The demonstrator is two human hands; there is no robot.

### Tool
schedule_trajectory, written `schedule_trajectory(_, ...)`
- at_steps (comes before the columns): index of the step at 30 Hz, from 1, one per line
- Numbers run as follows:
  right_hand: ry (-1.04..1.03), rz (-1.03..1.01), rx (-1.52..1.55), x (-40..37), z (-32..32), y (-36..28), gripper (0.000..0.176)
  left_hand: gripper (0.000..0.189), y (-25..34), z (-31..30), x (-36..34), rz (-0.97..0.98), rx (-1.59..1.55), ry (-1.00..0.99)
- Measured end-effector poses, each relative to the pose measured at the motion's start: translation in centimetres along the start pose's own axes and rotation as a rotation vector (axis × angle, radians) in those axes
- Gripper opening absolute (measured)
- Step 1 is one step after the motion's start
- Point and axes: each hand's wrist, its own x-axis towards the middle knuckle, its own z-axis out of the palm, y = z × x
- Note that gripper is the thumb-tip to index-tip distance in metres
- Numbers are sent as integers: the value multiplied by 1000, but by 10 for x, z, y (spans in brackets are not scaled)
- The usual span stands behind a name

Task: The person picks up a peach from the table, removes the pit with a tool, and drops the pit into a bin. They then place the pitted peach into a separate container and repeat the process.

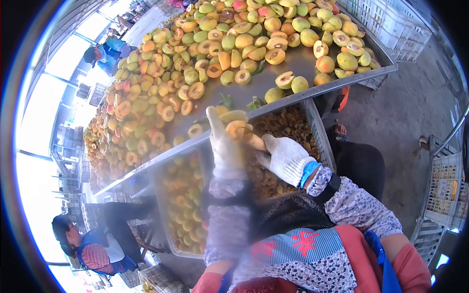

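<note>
Gloved hands over the near rim (317, 92) of the metal table (268, 82), bare metal beyond: left hand (225, 154) cupping cut fruit (237, 129) at its fingers, right hand (288, 160) closed around a tan tool (257, 142) beside it.

Green, yellow and red-blushed fruit (309, 37) colours a grey bench (264, 83).
The gloves (288, 161) are white, the wrist band (309, 172) bright blue, the oversleeves (359, 202) pale with purplish flowers; the blue-striped apron (288, 240) carries red lettering.
</note>
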Motion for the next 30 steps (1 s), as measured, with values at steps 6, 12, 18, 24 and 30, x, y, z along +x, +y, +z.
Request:
schedule_trajectory(6, -88, 34, -86, -4, -3, -4, 30, 46, 25, -2, -7, -184, -129, -115)
schedule_trajectory(12, -98, 90, 255, -4, 2, -6, 34, 49, 23, 12, -15, -228, -265, 7)
schedule_trajectory(18, -120, 166, 37, -8, -3, -11, 32, 62, 24, 0, -9, -370, -258, -60)
schedule_trajectory(24, -68, 106, 267, -12, 12, -5, 31, 64, 37, 21, -27, -365, -336, 61)
schedule_trajectory(30, -253, 87, 567, -8, 10, -3, 32, 66, 20, 14, -28, -220, -314, 35)
